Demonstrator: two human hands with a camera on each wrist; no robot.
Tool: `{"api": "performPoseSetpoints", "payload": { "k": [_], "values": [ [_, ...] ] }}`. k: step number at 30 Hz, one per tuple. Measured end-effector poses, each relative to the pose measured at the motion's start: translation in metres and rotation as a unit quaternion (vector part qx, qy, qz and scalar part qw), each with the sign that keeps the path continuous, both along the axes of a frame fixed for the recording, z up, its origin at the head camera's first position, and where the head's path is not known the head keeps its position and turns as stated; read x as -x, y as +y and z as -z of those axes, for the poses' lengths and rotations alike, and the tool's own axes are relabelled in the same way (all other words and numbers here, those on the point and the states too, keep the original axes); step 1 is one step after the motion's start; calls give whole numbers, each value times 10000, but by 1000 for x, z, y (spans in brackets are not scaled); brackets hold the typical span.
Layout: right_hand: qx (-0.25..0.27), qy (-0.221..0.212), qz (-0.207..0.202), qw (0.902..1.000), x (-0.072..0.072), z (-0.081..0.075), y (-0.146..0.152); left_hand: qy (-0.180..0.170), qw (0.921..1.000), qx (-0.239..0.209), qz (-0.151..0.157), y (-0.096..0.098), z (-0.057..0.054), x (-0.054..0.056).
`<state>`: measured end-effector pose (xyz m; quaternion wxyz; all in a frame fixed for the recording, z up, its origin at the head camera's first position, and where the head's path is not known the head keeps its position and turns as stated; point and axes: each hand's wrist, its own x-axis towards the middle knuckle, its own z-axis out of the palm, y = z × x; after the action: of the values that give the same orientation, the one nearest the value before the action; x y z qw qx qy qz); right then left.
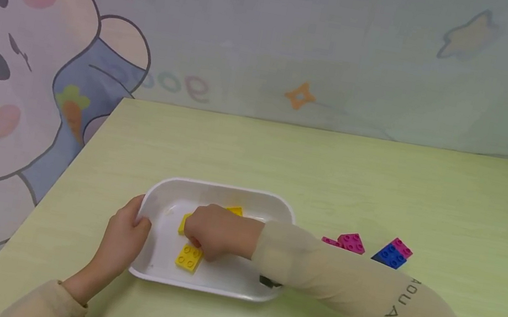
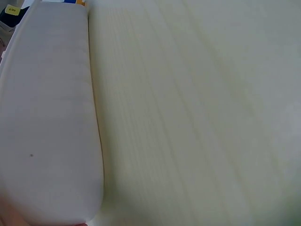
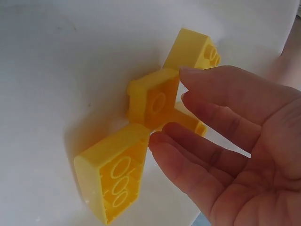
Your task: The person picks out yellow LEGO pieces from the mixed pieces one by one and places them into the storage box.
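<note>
In the head view we find the right sleeve [image 1: 346,269] hiding the right end of the tray [image 1: 202,289], leaving only a sliver of a dark piece [image 1: 269,282]. The right hand [image 1: 221,231] covers part of a yellow brick [image 1: 183,223]. In the left wrist view we cannot identify a red scrap [image 2: 82,224], cut off by the edge.

Furniture: pale yellow-green wood-grain table [image 1: 332,174]
Behind: pale grey-blue printed backdrop [image 1: 266,26]
Print: large white cartoon animal [image 1: 43,47], orange four-pointed star [image 1: 307,98]
Light: soft, even
</note>
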<state>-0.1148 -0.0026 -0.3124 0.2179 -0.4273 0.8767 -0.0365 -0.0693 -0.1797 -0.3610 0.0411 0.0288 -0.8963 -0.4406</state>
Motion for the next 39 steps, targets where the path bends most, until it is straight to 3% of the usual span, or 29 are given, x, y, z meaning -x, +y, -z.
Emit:
{"api": "performPoseSetpoints", "payload": {
  "k": [11, 19, 29, 39],
  "values": [
    [63, -170, 264, 9995, 4, -16, 10, -51, 10000, -14, 14, 0, -1, 0],
    [-72, -36, 265, 9996, 10, -31, 22, -156, 9999, -31, 30, 1, -2, 1],
    [-9, -29, 262, 9997, 15, -34, 32, -148, 9999, -50, 6, 2, -2, 3],
    [121, -144, 572, 9982, 17, -46, 49, -153, 9999, -9, -4, 3, -4, 3]
  ]
}}
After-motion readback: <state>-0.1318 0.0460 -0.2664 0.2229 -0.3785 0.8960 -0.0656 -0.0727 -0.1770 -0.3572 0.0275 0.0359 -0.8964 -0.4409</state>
